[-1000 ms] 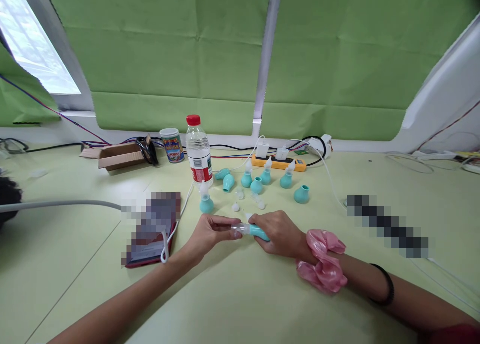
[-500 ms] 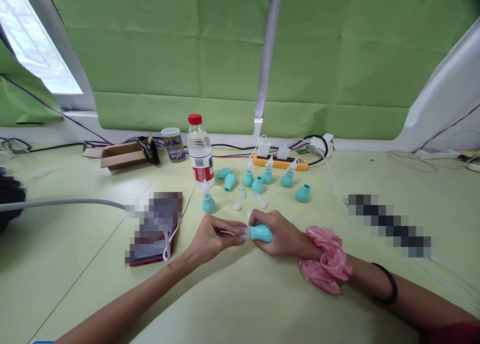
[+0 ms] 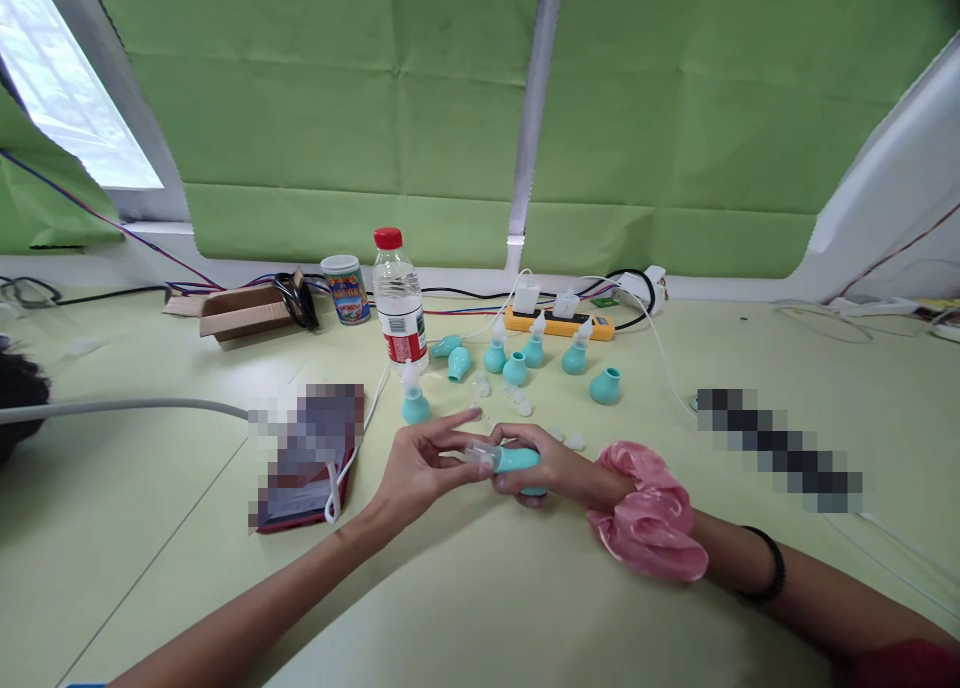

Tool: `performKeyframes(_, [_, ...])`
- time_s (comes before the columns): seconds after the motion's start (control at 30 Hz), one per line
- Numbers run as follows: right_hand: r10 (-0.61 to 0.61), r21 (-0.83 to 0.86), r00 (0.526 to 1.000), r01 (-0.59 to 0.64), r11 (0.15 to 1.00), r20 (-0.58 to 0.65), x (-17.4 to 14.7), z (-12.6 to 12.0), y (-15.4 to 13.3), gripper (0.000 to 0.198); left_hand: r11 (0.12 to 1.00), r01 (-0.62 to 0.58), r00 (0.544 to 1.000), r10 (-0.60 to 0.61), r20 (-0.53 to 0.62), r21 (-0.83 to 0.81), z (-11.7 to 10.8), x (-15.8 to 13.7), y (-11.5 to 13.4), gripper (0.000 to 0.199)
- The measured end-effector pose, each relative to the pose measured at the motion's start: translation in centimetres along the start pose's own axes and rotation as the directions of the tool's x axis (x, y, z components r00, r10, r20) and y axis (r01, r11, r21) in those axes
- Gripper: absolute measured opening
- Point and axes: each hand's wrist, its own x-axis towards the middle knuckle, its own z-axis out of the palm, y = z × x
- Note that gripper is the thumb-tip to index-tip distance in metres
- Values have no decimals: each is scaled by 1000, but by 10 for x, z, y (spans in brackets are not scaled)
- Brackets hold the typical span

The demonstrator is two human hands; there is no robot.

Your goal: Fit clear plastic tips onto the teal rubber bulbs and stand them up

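This looks like an indoor workroom or office by a window, though a home cannot be ruled out: green blinds hang behind the far edge of a pale table, and a bright pane shows beyond its far left corner. Along that far edge run loose cables and an orange power strip with white adapters plugged in, while a cardboard box, a printed canister and a plastic bottle stand left of its middle. Several alike teal bulbs, grouped nearer the far edge than the near one, suggest small-parts bench work.
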Motion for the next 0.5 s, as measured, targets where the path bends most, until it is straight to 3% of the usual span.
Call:
performKeyframes(0.13, [-187, 2, 982, 187, 982, -36, -5, 9, -1, 33, 993, 44, 999, -46, -15, -112, -1, 2, -3, 45])
performKeyframes(0.23, [-347, -292, 935, 312, 904, -73, -7, 5, -6, 29, 978, 47, 996, -63, -68, -205, -3, 4, -6, 42])
performKeyframes(0.3, [-481, -583, 870, 334, 740, -111, -7, -6, -11, 28, 967, 42, 993, -69, -99, -252, -4, 4, -6, 42])
performKeyframes(0.37, [-576, -849, 809, 215, 483, -123, -7, -20, -17, 31, 967, 36, 992, -65, -107, -254, -5, 5, -5, 39])
performKeyframes(0.43, [-534, -974, 834, -12, 228, -136, -7, -35, -21, 32, 974, 19, 994, -42, -98, -227, -4, 4, -4, 35])
performKeyframes(0.5, [-361, -988, 920, -140, 60, -153, -8, -46, -22, 32, 981, 1, 997, -16, -74, -193, -2, 4, -4, 30])
